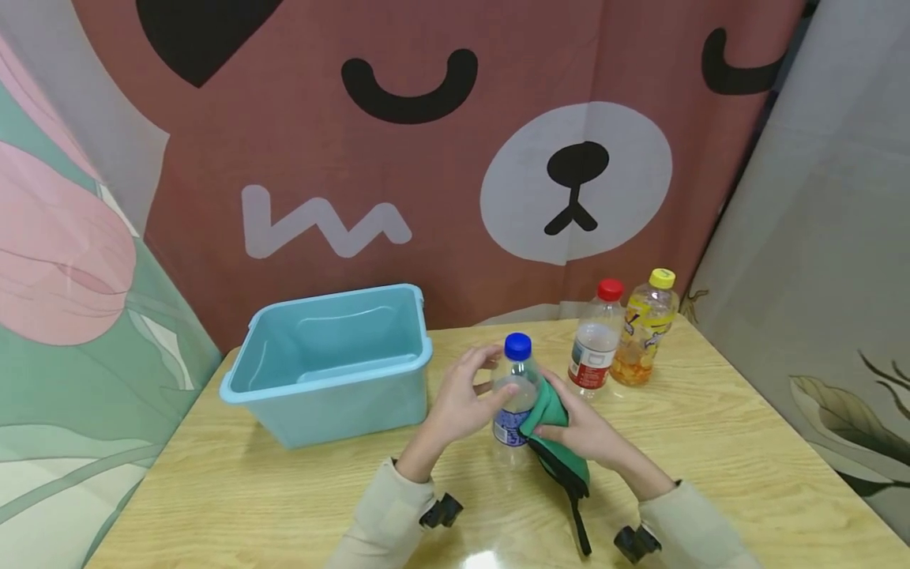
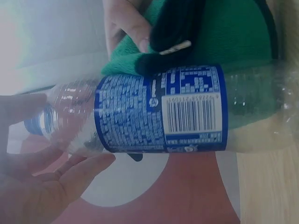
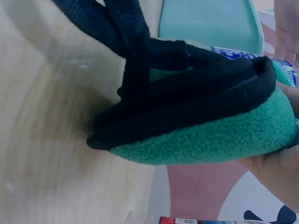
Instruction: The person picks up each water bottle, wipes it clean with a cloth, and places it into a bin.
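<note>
A clear plastic bottle [image 1: 513,419] with a blue cap and a blue label stands upright on the table. My left hand [image 1: 469,391] holds it around the shoulder, thumb in front and fingers behind; the label's barcode [image 2: 192,114] faces the left wrist camera. In my right hand [image 1: 583,427] is a folded green cloth [image 3: 210,140] with black edging and a black strap [image 3: 135,28]. The right thumb lies over the cloth's near side, and the cloth presses against the right side of the bottle.
A light blue plastic tub [image 1: 355,399] stands at the left of the wooden table [image 1: 320,506]. Behind my right hand are a red-capped bottle [image 1: 596,348] and a yellow-capped bottle [image 1: 645,332] with orange contents. A printed curtain [image 1: 441,158] hangs at the back.
</note>
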`<state>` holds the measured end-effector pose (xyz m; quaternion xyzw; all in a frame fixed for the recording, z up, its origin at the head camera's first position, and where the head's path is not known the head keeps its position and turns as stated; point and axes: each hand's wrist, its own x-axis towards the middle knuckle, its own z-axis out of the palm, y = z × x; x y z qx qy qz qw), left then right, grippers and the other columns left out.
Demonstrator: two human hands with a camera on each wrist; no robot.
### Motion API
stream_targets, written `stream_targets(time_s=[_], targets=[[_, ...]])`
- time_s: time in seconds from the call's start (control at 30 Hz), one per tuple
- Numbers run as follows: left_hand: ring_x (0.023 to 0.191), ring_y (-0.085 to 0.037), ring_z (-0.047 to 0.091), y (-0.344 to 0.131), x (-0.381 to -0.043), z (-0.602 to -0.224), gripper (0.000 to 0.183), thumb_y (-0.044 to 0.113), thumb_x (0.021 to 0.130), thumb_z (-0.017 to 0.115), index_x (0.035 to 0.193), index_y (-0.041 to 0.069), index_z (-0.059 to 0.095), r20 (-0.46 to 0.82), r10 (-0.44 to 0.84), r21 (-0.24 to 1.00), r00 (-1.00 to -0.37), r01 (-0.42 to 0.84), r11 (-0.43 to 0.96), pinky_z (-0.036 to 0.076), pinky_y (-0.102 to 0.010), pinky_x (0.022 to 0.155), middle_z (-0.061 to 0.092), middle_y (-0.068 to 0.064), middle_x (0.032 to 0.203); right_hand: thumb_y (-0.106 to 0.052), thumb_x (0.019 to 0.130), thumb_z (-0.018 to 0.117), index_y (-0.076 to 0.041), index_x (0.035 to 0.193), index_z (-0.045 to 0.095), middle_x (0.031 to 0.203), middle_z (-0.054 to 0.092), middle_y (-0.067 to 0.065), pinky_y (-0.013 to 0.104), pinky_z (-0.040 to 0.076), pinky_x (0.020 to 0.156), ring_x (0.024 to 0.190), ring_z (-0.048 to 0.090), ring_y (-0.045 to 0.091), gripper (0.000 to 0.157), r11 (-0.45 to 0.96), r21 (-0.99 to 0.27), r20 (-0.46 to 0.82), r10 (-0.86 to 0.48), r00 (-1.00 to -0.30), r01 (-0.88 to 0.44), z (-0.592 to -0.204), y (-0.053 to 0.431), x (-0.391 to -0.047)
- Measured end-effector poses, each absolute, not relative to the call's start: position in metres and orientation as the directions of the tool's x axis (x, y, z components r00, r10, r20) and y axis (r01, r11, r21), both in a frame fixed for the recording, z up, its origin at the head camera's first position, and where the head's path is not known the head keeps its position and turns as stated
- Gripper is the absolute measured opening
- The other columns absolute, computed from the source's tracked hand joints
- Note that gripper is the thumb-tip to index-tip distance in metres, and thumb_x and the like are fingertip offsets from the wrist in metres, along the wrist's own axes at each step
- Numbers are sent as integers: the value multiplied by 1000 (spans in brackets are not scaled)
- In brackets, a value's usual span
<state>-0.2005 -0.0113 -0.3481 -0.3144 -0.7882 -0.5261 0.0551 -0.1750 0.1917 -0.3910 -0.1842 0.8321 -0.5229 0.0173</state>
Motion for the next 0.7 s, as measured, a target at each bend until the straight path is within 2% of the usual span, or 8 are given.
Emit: stream_targets(time_s=[0.2,0.47,0.7], targets=[[105,-23,50,-5,-197,-347,59,32,79,71,126,3,49,408,387,769,-827,539,344,51,-33,79,52,-10,117,4,79,65,-11,144,22,138,32,23,53,36,92,115,40,37,79,414,-864,163,-310,-937,-288,-393,192,-175],[101,-24,51,-4,-195,-348,58,31,77,73,123,3,52,417,358,759,-835,537,368,52,-35,77,51,-11,116,8,79,63,-13,143,26,140,33,20,52,34,94,117,39,36,77,397,-869,189,-286,-940,-295,-392,192,-171],[91,-23,55,-9,-197,-343,58,31,78,72,126,6,52,429,385,705,-817,569,424,51,-27,67,53,-13,110,8,78,64,-17,142,27,134,38,18,50,39,88,111,43,34,78,426,-827,260,-288,-922,-366,-377,197,-171]])
